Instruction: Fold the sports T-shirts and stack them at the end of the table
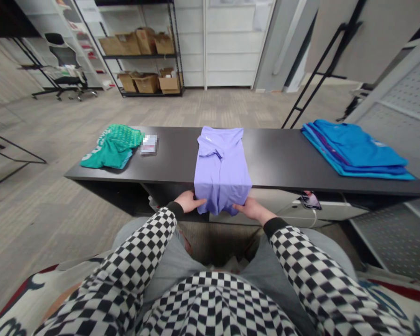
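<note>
A lavender shirt point(224, 172) lies lengthwise across the dark tabletop, partly folded, with a sleeve turned in near its far end. Its near end hangs over the front edge toward my lap. My left hand point(189, 201) grips the left side of that hanging end, thumb on top of the cloth and the other fingers partly hidden. On the opposite side, my right hand point(252, 208) pinches the hanging cloth, with its fingertips under the fabric.
Folded green clothing point(112, 147) sits at the table's left, beside a small blurred card point(149, 144). A stack of blue shirts point(357, 147) lies at the right. Below the front edge is a phone point(311, 200) with a cable. The dark table point(276, 161) spans the view.
</note>
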The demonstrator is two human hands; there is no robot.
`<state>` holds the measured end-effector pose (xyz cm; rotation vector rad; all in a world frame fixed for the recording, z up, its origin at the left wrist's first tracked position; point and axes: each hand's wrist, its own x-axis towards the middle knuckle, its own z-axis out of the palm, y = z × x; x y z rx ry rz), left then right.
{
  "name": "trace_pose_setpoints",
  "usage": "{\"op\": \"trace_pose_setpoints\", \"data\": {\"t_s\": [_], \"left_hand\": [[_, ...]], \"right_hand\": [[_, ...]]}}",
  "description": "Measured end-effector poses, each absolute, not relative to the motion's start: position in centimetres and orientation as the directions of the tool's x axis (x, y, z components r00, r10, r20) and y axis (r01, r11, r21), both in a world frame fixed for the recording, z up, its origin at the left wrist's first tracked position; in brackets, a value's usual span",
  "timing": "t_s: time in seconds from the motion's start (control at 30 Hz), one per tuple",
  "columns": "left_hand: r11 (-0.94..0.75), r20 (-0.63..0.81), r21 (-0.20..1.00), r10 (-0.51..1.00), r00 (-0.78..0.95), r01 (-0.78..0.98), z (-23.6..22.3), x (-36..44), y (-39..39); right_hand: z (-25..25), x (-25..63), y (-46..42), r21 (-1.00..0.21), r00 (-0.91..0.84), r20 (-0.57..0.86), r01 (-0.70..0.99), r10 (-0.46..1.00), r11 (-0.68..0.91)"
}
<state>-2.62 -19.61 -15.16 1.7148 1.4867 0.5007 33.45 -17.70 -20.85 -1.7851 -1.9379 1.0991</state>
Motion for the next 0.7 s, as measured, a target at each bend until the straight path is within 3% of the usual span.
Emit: {"op": "trace_pose_setpoints", "data": {"t_s": [0.17,0.33,0.53,0.7], "left_hand": [[0.178,-0.292,0.816,0.948,0.127,0.55,-17.8,-1.5,-19.0],[0.304,-0.393,0.825,0.914,0.097,0.477,-20.7,-1.5,-21.3],[0.46,-0.445,0.84,0.888,-0.121,0.286,-23.0,2.3,-25.7],[0.538,-0.506,0.839,0.827,-0.245,0.08,-22.3,4.8,-28.4]], "right_hand": [[-23.5,33.2,-18.5,-0.845,-0.138,-0.378,0.455,0.915,-0.28],[-25.4,32.0,-20.9,-0.853,-0.085,-0.448,0.337,0.89,-0.397],[-25.9,29.9,-23.8,-0.836,-0.04,-0.54,0.135,0.841,-0.531],[-24.5,28.1,-26.3,-0.831,-0.007,-0.556,-0.011,0.831,-0.556]]}}
